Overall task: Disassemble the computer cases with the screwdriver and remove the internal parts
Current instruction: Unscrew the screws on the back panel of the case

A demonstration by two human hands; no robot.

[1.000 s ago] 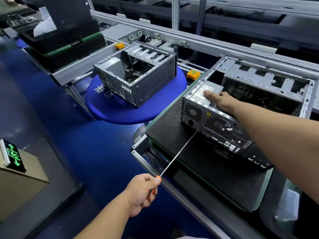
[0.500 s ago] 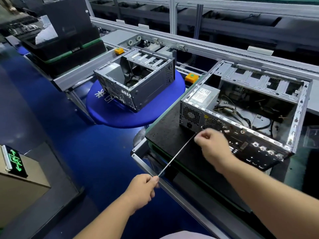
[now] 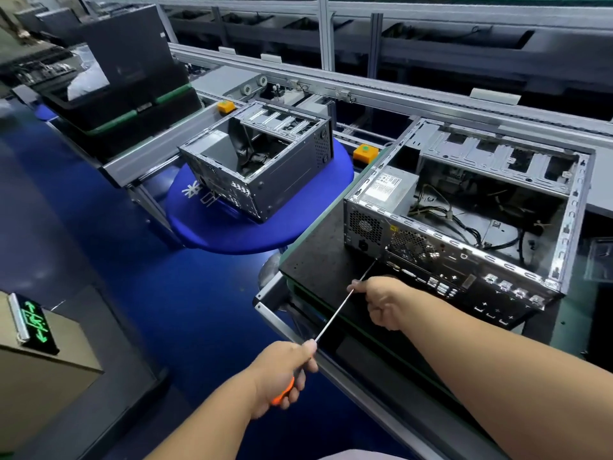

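An open computer case [image 3: 464, 247] lies on its side on a black mat [image 3: 318, 260], its rear panel facing me. A grey power supply [image 3: 388, 190] and loose cables [image 3: 464, 224] show inside. My left hand [image 3: 282, 376] grips the orange handle of a long screwdriver [image 3: 335, 315]. The thin shaft runs up and right, and its tip touches the rear panel below the power supply. My right hand [image 3: 381, 303] pinches the shaft near its middle.
A second, mostly stripped case [image 3: 262, 167] stands on a round blue stool top [image 3: 265, 227] to the left. Orange blocks [image 3: 365, 153] sit on the conveyor rail [image 3: 398, 97] behind. A black bin [image 3: 126, 97] is at far left, a cardboard box [image 3: 36, 366] at lower left.
My right hand left the top of the power supply, came down and back, and now pinches the screwdriver shaft. The left hand has kept its grip on the handle.
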